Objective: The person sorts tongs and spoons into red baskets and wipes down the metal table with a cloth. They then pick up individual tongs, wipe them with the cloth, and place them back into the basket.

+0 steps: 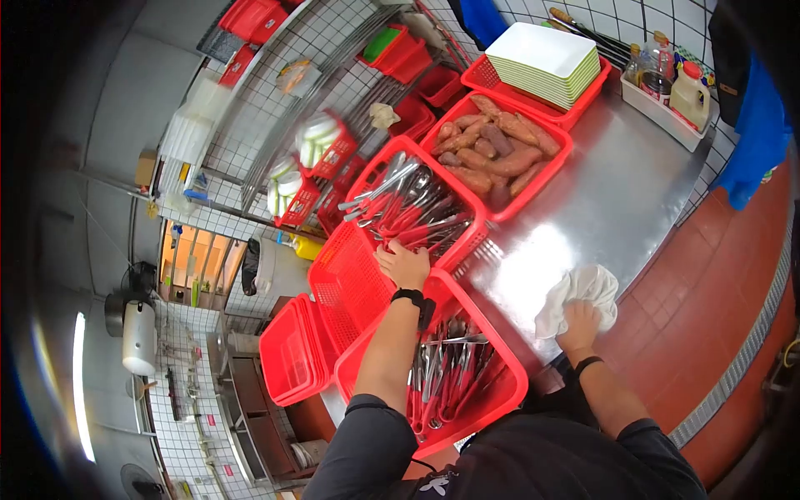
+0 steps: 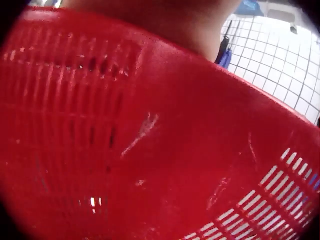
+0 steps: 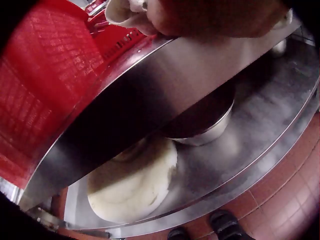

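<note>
Tiled kitchen wall with wire racks; steel tabletop (image 1: 600,208) carrying red baskets in a row. Head view: left hand (image 1: 403,265) sat on the near rim of the cutlery basket (image 1: 454,250), fingers bent over that rim and holding it. Beyond it stood a basket of sausages (image 1: 500,154) and a stack of white plates (image 1: 546,62); nearer the person, a second basket of utensils (image 1: 508,392). Right hand (image 1: 581,323) lay on a white cloth (image 1: 583,287), fingers closed on its bunched folds, the cloth resting on bare tabletop near the front edge, apart from the baskets. Left wrist view: red slotted wall of the cutlery basket (image 2: 150,150) filled the frame; fingers not visible. Right wrist view: right hand (image 3: 210,17) and white cloth (image 3: 122,12) at top, tabletop (image 3: 165,100) edge below; on the lower shelf (image 3: 270,125), a steel bowl (image 3: 205,132) beside a pale round mass (image 3: 135,185).
</note>
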### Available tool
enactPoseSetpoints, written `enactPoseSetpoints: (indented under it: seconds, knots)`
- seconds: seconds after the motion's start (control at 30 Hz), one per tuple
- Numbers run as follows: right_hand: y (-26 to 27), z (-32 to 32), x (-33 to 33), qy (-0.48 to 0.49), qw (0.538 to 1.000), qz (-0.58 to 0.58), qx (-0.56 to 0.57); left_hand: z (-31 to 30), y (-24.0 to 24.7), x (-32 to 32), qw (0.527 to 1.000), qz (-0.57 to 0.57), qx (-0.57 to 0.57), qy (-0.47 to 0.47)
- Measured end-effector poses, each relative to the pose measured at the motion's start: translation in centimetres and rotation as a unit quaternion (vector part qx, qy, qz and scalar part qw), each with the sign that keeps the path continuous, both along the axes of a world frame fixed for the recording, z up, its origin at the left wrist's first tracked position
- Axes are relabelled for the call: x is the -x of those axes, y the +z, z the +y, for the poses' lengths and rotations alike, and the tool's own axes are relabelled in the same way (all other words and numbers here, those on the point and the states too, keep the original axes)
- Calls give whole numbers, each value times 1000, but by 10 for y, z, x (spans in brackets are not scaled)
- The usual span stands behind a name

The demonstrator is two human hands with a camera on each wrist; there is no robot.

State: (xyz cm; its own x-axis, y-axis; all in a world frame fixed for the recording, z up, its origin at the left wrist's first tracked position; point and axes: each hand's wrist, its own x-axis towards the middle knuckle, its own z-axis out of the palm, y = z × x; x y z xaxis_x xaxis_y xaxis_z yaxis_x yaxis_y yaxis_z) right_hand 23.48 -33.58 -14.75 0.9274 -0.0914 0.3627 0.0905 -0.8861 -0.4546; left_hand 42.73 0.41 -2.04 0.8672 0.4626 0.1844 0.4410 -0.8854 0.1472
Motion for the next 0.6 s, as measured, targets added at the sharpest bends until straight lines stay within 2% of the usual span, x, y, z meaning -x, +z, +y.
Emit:
enactPoseSetpoints:
  seconds: [0.07, 0.13, 0.2, 0.23, 0.27, 0.33, 0.4, 0.47, 0.5, 0.53, 0.6]
  knots:
    - [4, 1, -1, -4, 1000, -9, 6, 7, -11, 1, 966, -221, -75, -109]
    - [7, 3, -1, -11, 1000, -16, 10, 3, -2, 3, 961, -227, -99, -124]
    - [8, 1, 0, -9, 999, -41, 3, 7, 2, 3, 992, -85, 44, -85]
    - [7, 0, 0, -9, 999, -39, 5, 6, 0, 3, 982, -123, 108, -97]
    - [4, 0, 0, -9, 999, -35, 1, 5, -1, 2, 982, -121, 110, -98]
    - [0, -1, 0, -14, 999, -29, -4, -10, 17, 5, 989, -74, 118, -43]
    - [-1, 0, 1, -18, 999, -36, 2, -17, 19, 9, 990, -88, 106, -36]
    - [-2, -1, 0, -17, 999, -39, 0, -20, 17, 12, 990, -140, -29, 11]
    - [-2, -1, 1, -14, 999, -45, -2, -22, 15, 14, 978, -196, -71, -5]
    - [-1, 0, 1, -12, 999, -46, -3, -13, 9, 12, 978, -196, -73, -3]
    - [3, -1, 0, -7, 999, -36, -9, 3, 2, 5, 958, -257, -25, -122]
